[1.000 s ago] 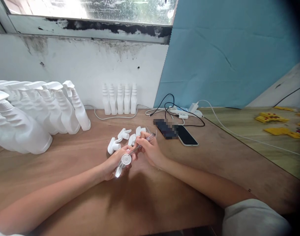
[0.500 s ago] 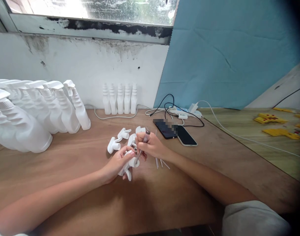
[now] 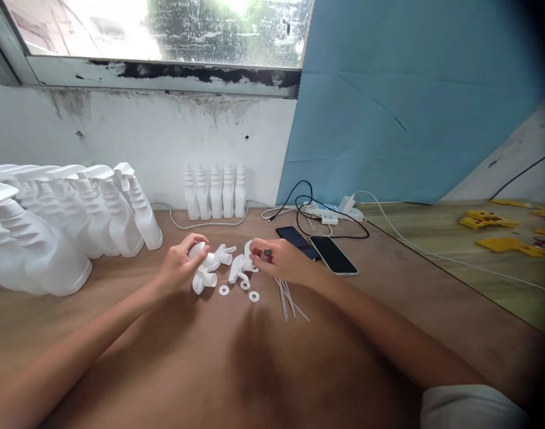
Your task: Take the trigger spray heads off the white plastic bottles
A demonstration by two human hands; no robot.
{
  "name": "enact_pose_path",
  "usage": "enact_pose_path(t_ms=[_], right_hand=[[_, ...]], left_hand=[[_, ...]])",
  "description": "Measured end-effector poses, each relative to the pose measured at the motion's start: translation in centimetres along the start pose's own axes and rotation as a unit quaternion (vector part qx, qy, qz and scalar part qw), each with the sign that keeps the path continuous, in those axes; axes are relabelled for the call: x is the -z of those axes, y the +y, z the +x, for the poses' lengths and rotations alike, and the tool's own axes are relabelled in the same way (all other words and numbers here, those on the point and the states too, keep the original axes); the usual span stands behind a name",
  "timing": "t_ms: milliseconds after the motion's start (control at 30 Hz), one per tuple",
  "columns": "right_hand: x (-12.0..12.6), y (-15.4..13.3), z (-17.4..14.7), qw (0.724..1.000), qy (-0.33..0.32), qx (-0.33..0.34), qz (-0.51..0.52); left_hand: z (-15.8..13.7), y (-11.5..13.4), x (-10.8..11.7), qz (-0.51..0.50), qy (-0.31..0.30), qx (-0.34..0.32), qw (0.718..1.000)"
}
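Observation:
My left hand [image 3: 183, 261] is closed around a white trigger spray head [image 3: 198, 250], above other spray heads lying on the table. In my right hand [image 3: 279, 257] is a slim screwdriver-like tool [image 3: 266, 255]; its handle end shows and its shaft is hidden. The fingertips of that hand are close to a white spray head [image 3: 248, 249]; I cannot tell whether they touch it. Between the hands lies another trigger spray head [image 3: 237, 269]. Several flat white ring washers [image 3: 254, 297] are on the table just in front. Thin white tubes [image 3: 285, 300] lie below my right wrist.
Large white spray bottles [image 3: 114, 214] stand in rows at the left. Several small white bottles [image 3: 216, 193] line the wall. Two phones [image 3: 334, 255], a power strip [image 3: 355, 213] and loose cables [image 3: 366, 229] are behind my right hand. Yellow pieces [image 3: 487, 218] lie far right.
My left hand has moved left and away from the tool with a spray head. The tool tip was at that head's collar before. Washers on the table now show. The view has tilted up slightly.

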State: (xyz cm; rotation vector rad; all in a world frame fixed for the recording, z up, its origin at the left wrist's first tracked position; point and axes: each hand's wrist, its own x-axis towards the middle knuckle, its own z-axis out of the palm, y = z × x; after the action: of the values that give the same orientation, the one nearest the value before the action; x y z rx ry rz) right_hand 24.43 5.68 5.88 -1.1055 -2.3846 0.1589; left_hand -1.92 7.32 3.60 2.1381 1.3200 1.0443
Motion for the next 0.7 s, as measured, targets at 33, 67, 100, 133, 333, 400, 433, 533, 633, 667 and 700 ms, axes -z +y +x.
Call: enact_pose_path(t_ms=[33, 67, 100, 133, 333, 400, 433, 533, 633, 667, 700], right_hand=[[0.2, 0.7, 0.0, 0.998, -0.018, 0.008, -0.053], [0.3, 1.4, 0.1, 0.995, -0.042, 0.014, -0.095], [0.3, 2.1, 0.2, 0.990, -0.067, 0.018, -0.120], [0.3, 2.8, 0.2, 0.987, -0.091, 0.021, -0.130], [-1.3, 5.2, 0.3, 0.982, -0.143, 0.029, -0.120], [-1.7, 5.3, 0.2, 0.981, -0.152, 0.027, -0.119], [-1.7, 5.3, 0.2, 0.980, -0.155, 0.025, -0.118], [-1.6, 5.2, 0.1, 0.981, -0.156, 0.012, -0.118], [-0.9, 5.3, 0.2, 0.980, -0.157, -0.010, -0.117], [-0.6, 5.5, 0.2, 0.980, -0.160, -0.016, -0.116], [-0.2, 5.7, 0.2, 0.980, -0.162, -0.022, -0.114]], left_hand=[[0.4, -0.9, 0.1, 0.004, 0.005, 0.025, 1.000], [0.8, -1.8, 0.1, 0.005, 0.009, 0.052, 0.999], [1.0, -2.7, 0.0, 0.005, 0.011, 0.078, 0.997], [1.2, -3.5, -0.2, 0.003, 0.013, 0.100, 0.995], [1.2, -6.5, -1.7, -0.008, 0.001, 0.128, 0.992], [1.0, -6.6, -2.0, -0.010, -0.003, 0.125, 0.992], [0.9, -6.6, -2.1, -0.010, -0.003, 0.123, 0.992], [0.7, -6.5, -2.2, -0.008, 0.003, 0.118, 0.993], [0.6, -6.7, -2.4, -0.003, 0.003, 0.109, 0.994], [0.6, -6.7, -2.4, -0.001, 0.002, 0.106, 0.994], [0.6, -6.8, -2.4, 0.002, 0.002, 0.102, 0.995]])
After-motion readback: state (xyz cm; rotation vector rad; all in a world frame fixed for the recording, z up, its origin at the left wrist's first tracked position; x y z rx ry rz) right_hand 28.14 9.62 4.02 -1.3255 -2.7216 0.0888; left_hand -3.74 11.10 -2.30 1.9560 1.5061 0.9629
